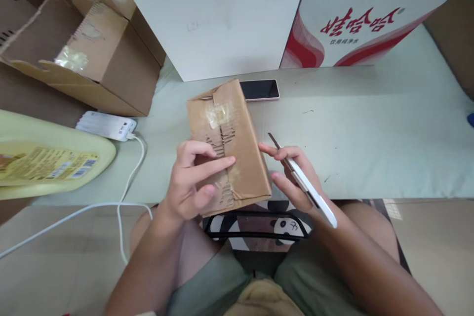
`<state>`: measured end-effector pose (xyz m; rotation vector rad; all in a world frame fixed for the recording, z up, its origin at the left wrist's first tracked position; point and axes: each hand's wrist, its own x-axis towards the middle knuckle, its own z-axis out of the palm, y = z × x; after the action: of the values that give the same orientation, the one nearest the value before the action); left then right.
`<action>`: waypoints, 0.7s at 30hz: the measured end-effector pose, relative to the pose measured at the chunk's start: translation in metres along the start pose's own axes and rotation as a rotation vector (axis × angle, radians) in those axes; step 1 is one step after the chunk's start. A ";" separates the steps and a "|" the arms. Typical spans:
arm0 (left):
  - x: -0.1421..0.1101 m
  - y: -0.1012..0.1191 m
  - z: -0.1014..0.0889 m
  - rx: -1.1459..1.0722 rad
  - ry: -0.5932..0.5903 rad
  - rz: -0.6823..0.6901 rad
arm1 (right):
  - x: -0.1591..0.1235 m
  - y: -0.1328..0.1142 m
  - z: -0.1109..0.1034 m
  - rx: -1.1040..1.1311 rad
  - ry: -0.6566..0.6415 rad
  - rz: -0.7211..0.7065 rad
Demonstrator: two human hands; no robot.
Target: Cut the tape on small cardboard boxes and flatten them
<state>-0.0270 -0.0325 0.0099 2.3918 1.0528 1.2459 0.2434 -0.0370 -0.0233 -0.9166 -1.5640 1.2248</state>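
Note:
A small brown cardboard box (242, 153) sits slightly turned at the table's front edge, its lower end jutting past it. Clear tape (218, 115) covers part of its top seam, and the seam's cardboard is scuffed and torn. Over the box's left part lies my left hand (192, 177), fingers apart, the index fingertip pointing at the seam. My right hand (296, 177) holds a white utility knife (311, 190) with its blade out, aimed up and left. The right index fingertip meets or nearly meets the box's right side.
Behind the box lies a phone (261, 90). White cartons (225, 24) stand at the back, one with red print (355, 24). On the left are brown boxes (126, 69), a white power bank (107, 125) with a cable (135, 168), and a yellow bottle (55, 153).

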 end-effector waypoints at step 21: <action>-0.006 -0.023 0.013 -0.852 0.102 -0.696 | 0.012 -0.008 0.005 0.127 0.215 -0.043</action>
<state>-0.0295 -0.0191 -0.0132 1.1980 0.9696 1.1991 0.2345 -0.0294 -0.0135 -0.8967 -1.3146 1.1411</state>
